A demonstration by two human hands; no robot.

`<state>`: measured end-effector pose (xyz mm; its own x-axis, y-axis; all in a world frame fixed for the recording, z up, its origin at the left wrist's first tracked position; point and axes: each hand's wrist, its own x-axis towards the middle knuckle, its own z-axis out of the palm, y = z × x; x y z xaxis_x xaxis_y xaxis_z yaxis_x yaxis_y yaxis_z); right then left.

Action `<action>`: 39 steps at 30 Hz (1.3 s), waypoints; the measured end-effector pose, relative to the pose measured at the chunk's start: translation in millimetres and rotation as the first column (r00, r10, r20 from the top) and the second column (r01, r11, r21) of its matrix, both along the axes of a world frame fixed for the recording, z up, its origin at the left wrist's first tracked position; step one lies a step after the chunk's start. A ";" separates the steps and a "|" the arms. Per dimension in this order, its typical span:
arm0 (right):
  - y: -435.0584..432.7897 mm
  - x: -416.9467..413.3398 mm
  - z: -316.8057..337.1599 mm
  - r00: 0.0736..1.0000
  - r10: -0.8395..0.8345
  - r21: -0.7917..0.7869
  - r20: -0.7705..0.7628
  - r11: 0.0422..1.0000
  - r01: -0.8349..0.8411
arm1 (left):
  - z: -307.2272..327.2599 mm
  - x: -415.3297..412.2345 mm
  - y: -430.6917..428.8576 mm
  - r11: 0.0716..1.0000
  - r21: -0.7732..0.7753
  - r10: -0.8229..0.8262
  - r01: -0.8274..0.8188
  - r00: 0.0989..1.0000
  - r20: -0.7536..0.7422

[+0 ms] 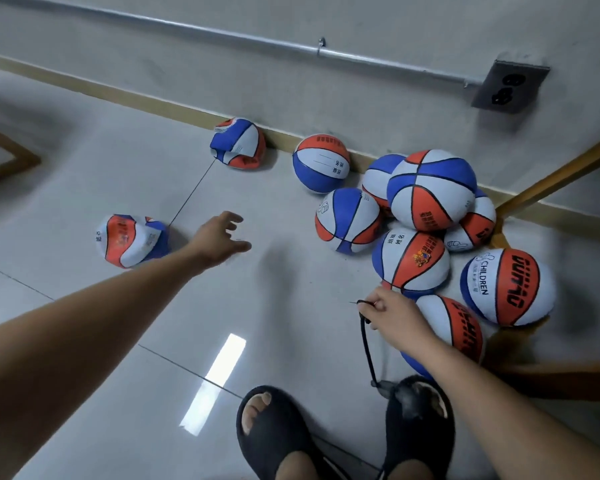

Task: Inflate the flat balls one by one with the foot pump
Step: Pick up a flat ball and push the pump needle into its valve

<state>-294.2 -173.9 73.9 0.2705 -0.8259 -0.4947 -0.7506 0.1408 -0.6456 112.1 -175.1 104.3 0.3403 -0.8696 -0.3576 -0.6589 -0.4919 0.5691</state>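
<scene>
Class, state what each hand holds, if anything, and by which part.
Right hand pinches the hose at its needle end. Left hand holds nothing.

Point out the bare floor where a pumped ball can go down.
Open glossy grey tile lies between the crumpled flat ball at left and the heap of round red-white-blue balls; there is more left of the black slippers. The right corner, by the heap, is packed.

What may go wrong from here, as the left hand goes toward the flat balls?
The right hand pinches the hose with its needle bare: it could prick the left hand or bend when a flat ball is brought over. The hose could also snag on a slipper.
</scene>
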 end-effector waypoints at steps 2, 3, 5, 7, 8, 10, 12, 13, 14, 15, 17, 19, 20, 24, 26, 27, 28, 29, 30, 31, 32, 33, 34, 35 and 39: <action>0.4 10.0 -1.5 0.999 0.045 -0.005 -0.030 0.999 -0.045 | -16.4 27.3 17.5 0.997 -0.020 0.076 -0.076 0.997 -0.009; 0.5 15.7 -1.4 0.997 0.061 -0.011 -0.045 0.998 -0.062 | -25.0 42.0 25.1 0.993 -0.030 0.114 -0.114 0.993 -0.009; -0.4 25.1 -3.0 0.995 0.071 -0.023 -0.070 0.997 -0.073 | -42.3 69.3 36.4 0.985 -0.048 0.164 -0.163 0.986 0.008; -1.5 31.5 -5.5 0.990 0.085 -0.034 -0.111 0.995 -0.089 | -58.4 95.0 43.3 0.982 -0.059 0.186 -0.182 0.979 0.087; -2.8 34.2 -7.4 0.986 0.095 -0.047 -0.134 0.994 -0.102 | -64.4 108.2 45.6 0.981 -0.060 0.194 -0.187 0.972 0.134; -6.9 39.7 -9.7 0.978 0.123 -0.059 -0.167 0.989 -0.135 | -75.8 136.5 50.2 0.977 -0.065 0.211 -0.202 0.956 0.204; -10.7 47.2 -11.2 0.967 0.158 -0.063 -0.199 0.983 -0.174 | -84.5 163.8 55.0 0.976 -0.081 0.217 -0.202 0.931 0.294; -12.6 50.7 -11.3 0.958 0.179 -0.060 -0.223 0.979 -0.197 | -87.9 173.0 57.6 0.974 -0.092 0.228 -0.209 0.915 0.332; -14.6 54.8 -11.4 0.948 0.203 -0.055 -0.247 0.973 -0.222 | -89.7 178.0 60.5 0.968 -0.113 0.252 -0.226 0.902 0.352; -16.2 58.7 -11.0 0.937 0.224 -0.049 -0.268 0.968 -0.245 | -90.7 179.8 62.8 0.961 -0.144 0.274 -0.237 0.890 0.364; -19.4 64.0 -12.2 0.916 0.270 -0.023 -0.297 0.957 -0.289 | -94.0 179.1 68.3 0.951 -0.190 0.301 -0.245 0.879 0.371; -23.1 66.9 -11.7 0.893 0.311 0.010 -0.327 0.946 -0.325 | -99.2 179.1 74.0 0.949 -0.223 0.297 -0.223 0.873 0.387; -25.8 67.6 -12.1 0.885 0.322 0.022 -0.337 0.942 -0.334 | -100.4 178.9 77.2 0.949 -0.235 0.293 -0.211 0.867 0.403; -32.3 66.8 -15.5 0.878 0.332 0.047 -0.344 0.940 -0.337 | -104.6 174.9 85.5 0.936 -0.288 0.314 -0.201 0.848 0.428; -33.4 65.8 -15.7 0.878 0.332 0.038 -0.345 0.939 -0.341 | -103.7 174.2 86.6 0.931 -0.293 0.334 -0.218 0.833 0.442; -33.3 64.9 -16.0 0.877 0.330 0.031 -0.350 0.939 -0.342 | -104.4 175.7 87.7 0.929 -0.291 0.346 -0.231 0.823 0.451; -33.4 63.5 -16.4 0.878 0.322 0.023 -0.353 0.941 -0.336 | -105.0 177.5 87.9 0.927 -0.289 0.354 -0.240 0.814 0.461; -33.7 61.4 -18.7 0.885 0.310 0.022 -0.349 0.946 -0.323 | -105.8 179.6 88.1 0.925 -0.288 0.362 -0.249 0.806 0.467; -33.4 58.5 -21.9 0.894 0.298 0.031 -0.336 0.952 -0.305 | -106.5 182.4 88.7 0.921 -0.289 0.373 -0.261 0.801 0.467; -32.3 55.3 -25.0 0.899 0.290 0.046 -0.328 0.956 -0.291 | -107.6 186.1 89.7 0.916 -0.299 0.384 -0.267 0.798 0.464; -30.9 51.4 -28.5 0.900 0.288 0.062 -0.329 0.957 -0.283 | -108.8 190.0 91.5 0.912 -0.313 0.389 -0.264 0.796 0.463; -29.7 48.1 -30.6 0.900 0.285 0.073 -0.329 0.958 -0.277 | -109.7 193.6 93.4 0.911 -0.327 0.387 -0.252 0.797 0.464; -29.3 45.2 -31.2 0.909 0.269 0.077 -0.318 0.963 -0.258 | -110.7 196.2 96.1 0.914 -0.333 0.373 -0.231 0.800 0.470; -30.2 43.5 -30.2 0.923 0.245 0.075 -0.298 0.970 -0.233 | -112.3 197.9 99.1 0.921 -0.335 0.350 -0.200 0.803 0.483; -44.8 50.8 -11.4 0.960 0.169 0.063 -0.221 0.985 -0.159 | -114.3 194.6 108.2 0.935 -0.348 0.260 -0.065 0.792 0.552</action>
<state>-243.4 -218.7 62.5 0.2776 -0.7554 -0.5935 -0.8909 0.0287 -0.4532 306.6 -66.9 -10.0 0.5428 -0.8106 0.2198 -0.8356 -0.4949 0.2384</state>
